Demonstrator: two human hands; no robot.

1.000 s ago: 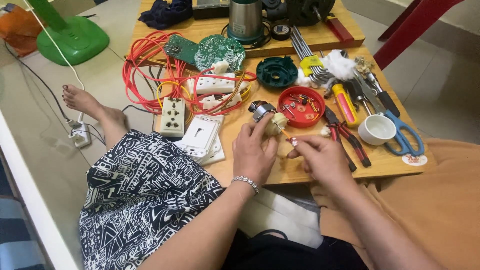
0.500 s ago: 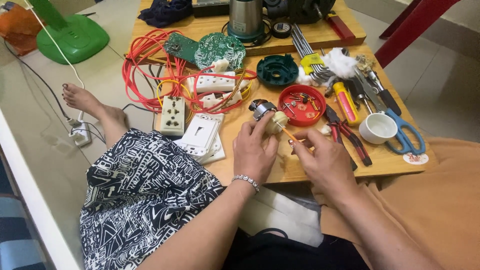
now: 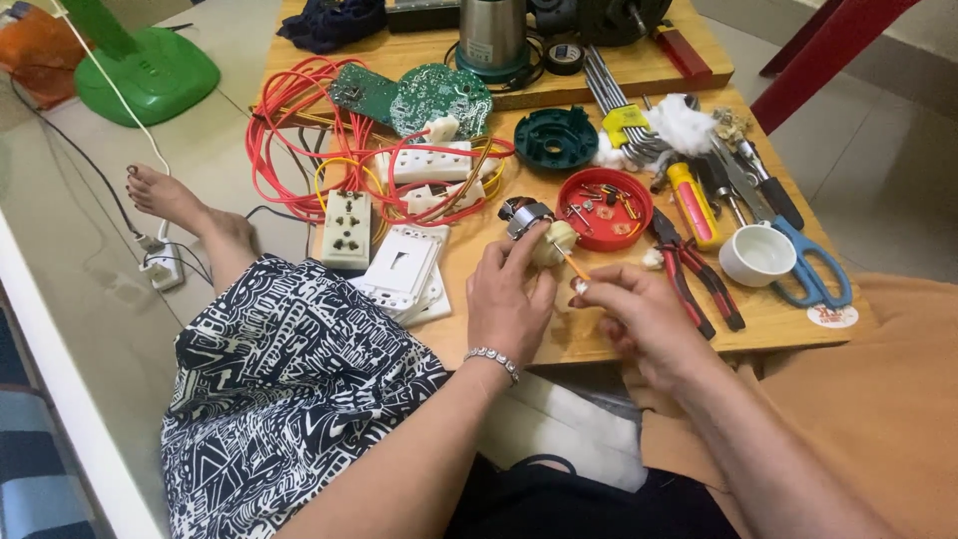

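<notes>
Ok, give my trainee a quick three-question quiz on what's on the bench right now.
1. True or false: the left hand holds the small motor.
2. What does the right hand hold? A) scissors B) thin orange stick C) white cup
3. What colour is the round lid holding small parts?

Key: 1 true; 2 B, the thin orange stick, its tip at the motor; 3 red.

Small motor (image 3: 534,228) held above the table's (image 3: 599,339) near edge, between left hand (image 3: 511,299) and right hand (image 3: 639,314). Lid of screws (image 3: 604,208) behind; pliers (image 3: 694,269) right; scissors (image 3: 813,265) toward right edge; wall sockets (image 3: 399,265) left.
</notes>
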